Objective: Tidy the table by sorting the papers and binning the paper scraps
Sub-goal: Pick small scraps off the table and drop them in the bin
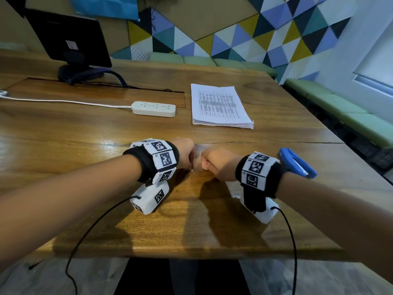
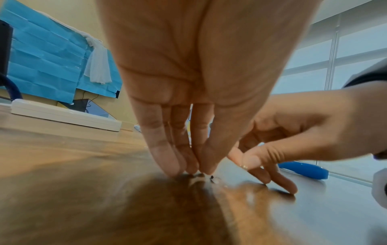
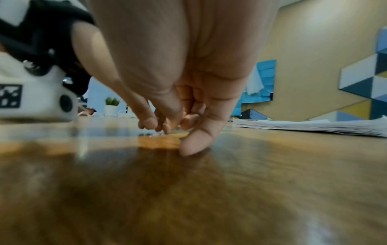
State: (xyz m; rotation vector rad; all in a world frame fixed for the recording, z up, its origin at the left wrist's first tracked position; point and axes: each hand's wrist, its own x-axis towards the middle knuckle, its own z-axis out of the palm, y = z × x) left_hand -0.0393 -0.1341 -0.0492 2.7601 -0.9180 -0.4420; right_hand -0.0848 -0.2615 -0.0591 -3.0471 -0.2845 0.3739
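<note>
- Centre frame: left hand (image 1: 184,153), fingertips (image 2: 173,167) bunched together, pinches a tiny scrap (image 2: 211,177) off the wooden table (image 1: 85,145).
- Right hand (image 1: 219,165) beside it, fingers curled, fingertips on the table; whether it holds anything, I cannot tell.
- Right: blue stapler (image 1: 297,162).
- Farther, upper centre: paper stack (image 1: 219,105), power strip (image 1: 154,108).

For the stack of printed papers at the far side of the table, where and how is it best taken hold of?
Judging by its pose, take the stack of papers by its near short edge, coming in low from the person's side. It lies flat on the table, and its fanned sheet ends face the hands, so fingers could slide under and the thumb clamp on top.
</note>
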